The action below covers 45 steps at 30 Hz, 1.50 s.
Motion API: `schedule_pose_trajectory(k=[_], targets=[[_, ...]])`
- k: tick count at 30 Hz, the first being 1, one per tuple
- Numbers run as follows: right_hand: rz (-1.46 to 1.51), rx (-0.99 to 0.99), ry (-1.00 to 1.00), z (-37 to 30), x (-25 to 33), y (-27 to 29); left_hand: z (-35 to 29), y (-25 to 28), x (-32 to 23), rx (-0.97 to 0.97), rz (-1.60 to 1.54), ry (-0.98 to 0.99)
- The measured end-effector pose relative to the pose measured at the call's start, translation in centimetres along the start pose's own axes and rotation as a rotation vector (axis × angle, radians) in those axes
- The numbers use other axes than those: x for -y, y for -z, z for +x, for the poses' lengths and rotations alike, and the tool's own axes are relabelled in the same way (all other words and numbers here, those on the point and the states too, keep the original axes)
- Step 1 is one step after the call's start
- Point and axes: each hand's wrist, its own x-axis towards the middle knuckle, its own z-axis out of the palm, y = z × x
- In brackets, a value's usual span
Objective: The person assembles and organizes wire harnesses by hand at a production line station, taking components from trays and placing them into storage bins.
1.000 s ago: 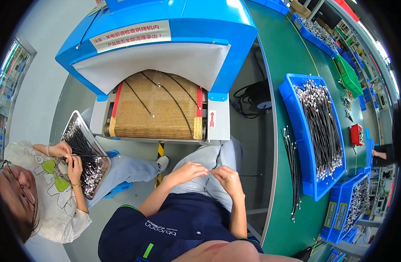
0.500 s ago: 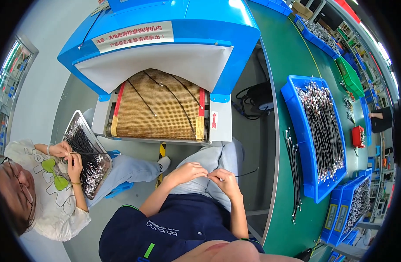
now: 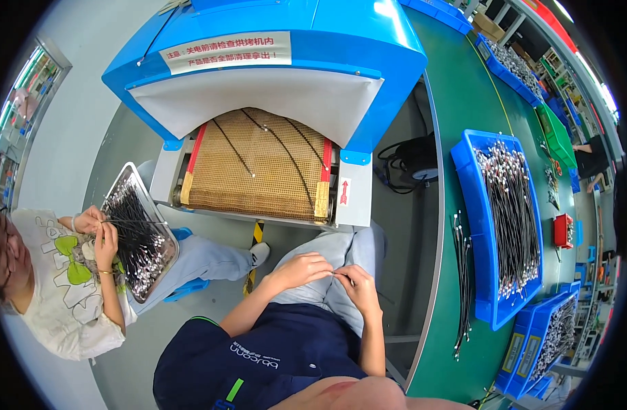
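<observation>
Swung lower since the earlier frame, the free end of your black cable [image 3: 386,298] now trails toward the lower right of your hands (blurred against the dark floor), and the surroundings have slid rightward in view. You have that cable just above your lap, near the centre of the frame. Your right hand [image 3: 358,285] pinches it between thumb and forefinger; your left hand [image 3: 304,269] meets it there, fingers lying together, but the thumb side is hidden, so I can't tell whether it grips too.

Beyond your knees, at upper centre, stands a blue machine [image 3: 354,41], with dark cables [image 3: 234,147] lying across its brown mesh belt [image 3: 225,197]. At the left of the frame, a co-worker [image 3: 71,301] handles a dark cable over a metal tray [image 3: 172,253] piled with others. On your green table [image 3: 457,75], at right, a loose bundle [image 3: 464,290] lies beside a packed blue bin [image 3: 469,201]; farther right sits a small red box [image 3: 563,232].
</observation>
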Motion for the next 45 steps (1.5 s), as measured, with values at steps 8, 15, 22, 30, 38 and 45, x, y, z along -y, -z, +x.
schedule_pose_trajectory(k=[8,15,22,30,38,45], targets=[[0.026,0.041,-0.059,0.6,0.4,0.0,-0.5,-0.4,-0.3,-0.095,0.008,0.024],[0.024,0.024,-0.142,-0.3,-0.6,0.0,-0.3,-1.1,0.1,-0.098,-0.085,-0.013],[-0.018,0.076,-0.131,0.5,0.2,-0.4,-0.4,-0.6,-0.2,-0.118,0.002,-0.01],[-0.043,0.043,-0.192,0.2,0.5,0.3,0.2,0.1,-0.2,-0.095,0.002,-0.034],[0.009,0.032,-0.108,0.5,-0.4,0.6,-0.2,0.1,0.0,-0.185,0.047,-0.018],[0.014,0.107,-0.188,0.4,-0.1,1.3,-0.2,1.3,0.6,-0.121,0.113,-0.014]])
